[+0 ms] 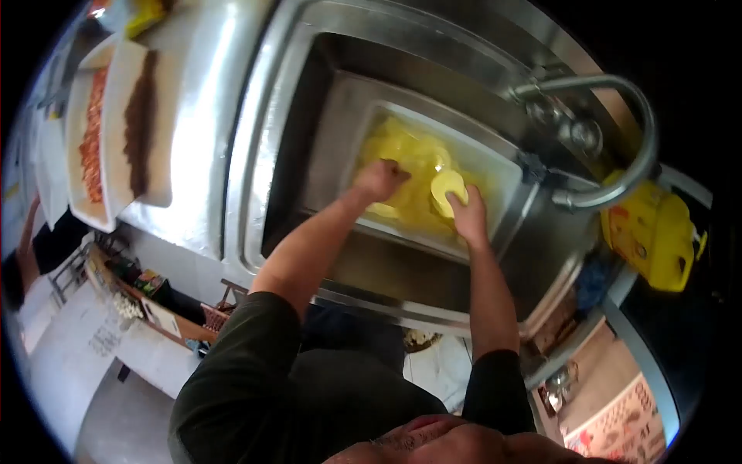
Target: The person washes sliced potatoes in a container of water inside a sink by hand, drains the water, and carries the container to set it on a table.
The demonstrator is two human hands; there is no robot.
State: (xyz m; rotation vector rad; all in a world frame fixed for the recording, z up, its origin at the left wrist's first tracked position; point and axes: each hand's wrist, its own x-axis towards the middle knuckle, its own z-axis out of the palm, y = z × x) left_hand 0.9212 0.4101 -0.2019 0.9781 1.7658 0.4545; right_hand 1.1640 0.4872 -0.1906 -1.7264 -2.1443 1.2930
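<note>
A white rectangular tub (504,179) sits in the metal sink (328,116). It is full of yellow, thin, glossy pieces (410,143) whose kind I cannot make out. My right hand (469,215) grips a pale yellow round piece (447,188) with a flat face, held over the tub's right half. Over the left half, my left hand (381,180) is closed, knuckles up and fingers curled in among the yellow pieces. What it holds, if anything, is hidden.
A curved metal faucet (645,116) arches at the sink's right corner, with a yellow plastic container (653,232) beside it. On the steel counter (209,116) at left stand long white trays (116,131) with red and brown food. Another person's arm (29,240) shows at far left.
</note>
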